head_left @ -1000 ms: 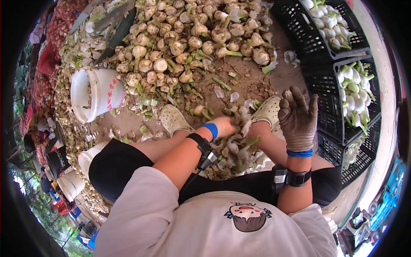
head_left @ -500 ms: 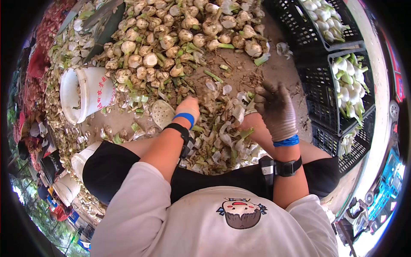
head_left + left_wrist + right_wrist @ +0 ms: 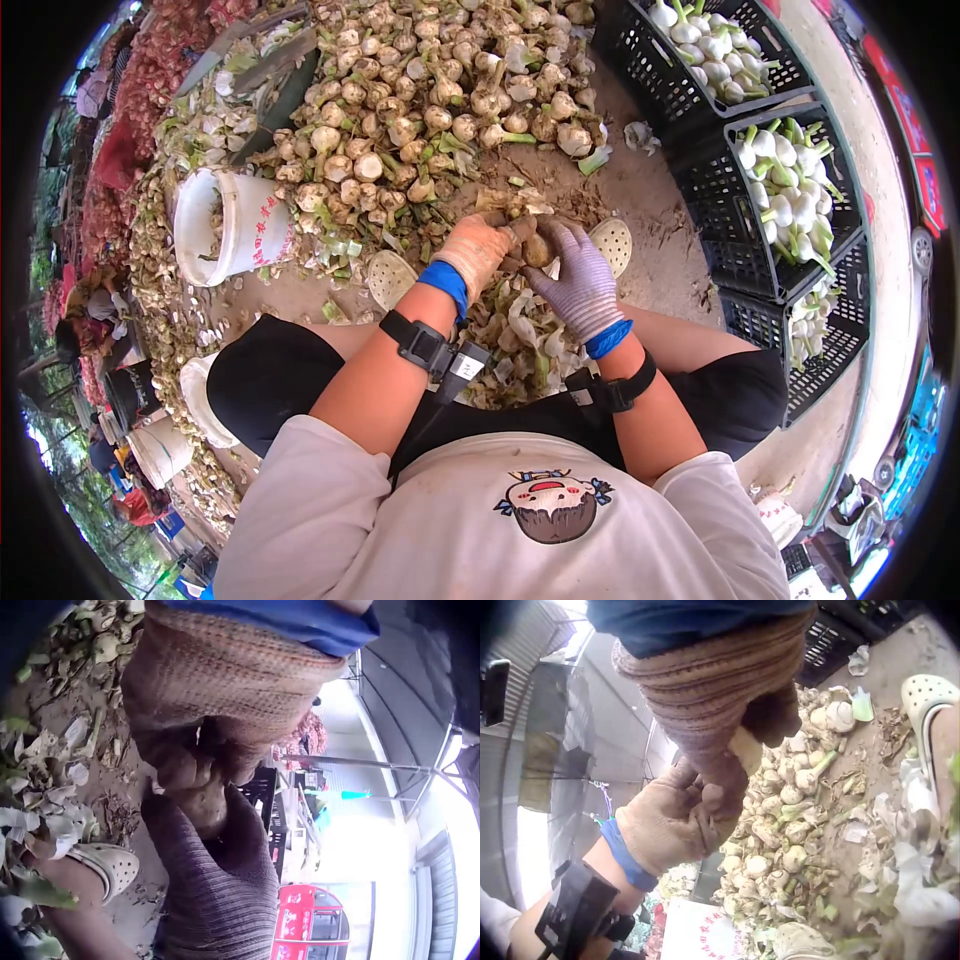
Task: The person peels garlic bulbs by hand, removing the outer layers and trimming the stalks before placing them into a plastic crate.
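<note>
A brownish garlic bulb is held between both gloved hands above a pile of peelings. My left hand has its fingers curled at one end of the bulb; the left wrist view shows this hand above the bulb. From the other side my right hand grips it, thumb and fingers around the bulb, in the left wrist view too. In the right wrist view the hands meet, right over left, mostly hiding the bulb, of which a pale part shows.
A heap of untrimmed garlic lies ahead. Black crates with cleaned white bulbs line the right. A white bucket lies tipped at the left. Two perforated clogs flank the peelings.
My left hand has gone from the peelings to the heap's near edge, then back toward the middle. My right hand, earlier raised with spread fingers, has moved left and now grips the bulb.
</note>
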A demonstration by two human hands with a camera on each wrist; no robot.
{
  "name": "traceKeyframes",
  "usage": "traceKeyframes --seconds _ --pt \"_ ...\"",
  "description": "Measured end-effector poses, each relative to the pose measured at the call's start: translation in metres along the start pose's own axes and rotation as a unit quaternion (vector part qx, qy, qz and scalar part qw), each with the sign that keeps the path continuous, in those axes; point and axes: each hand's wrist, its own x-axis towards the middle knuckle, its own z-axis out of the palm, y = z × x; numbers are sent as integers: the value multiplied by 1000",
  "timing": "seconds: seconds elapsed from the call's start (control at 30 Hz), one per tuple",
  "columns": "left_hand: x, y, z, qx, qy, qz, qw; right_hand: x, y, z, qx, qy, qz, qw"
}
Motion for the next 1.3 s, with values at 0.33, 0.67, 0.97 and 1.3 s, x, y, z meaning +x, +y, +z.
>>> traceKeyframes --seconds 0.33,0.67,0.97,1.3 --pt "-31 24 -5 72 -54 63 994 -11 5 -14 508 -79 150 844" --pt "-60 44 16 387 67 81 916 -3 24 17 380 219 7 899" --pt "-32 7 9 343 120 256 896 -6 4 -10 621 -30 352 699" --pt "-23 -2 3 420 -312 -61 850 7 37 4 752 103 388 523"
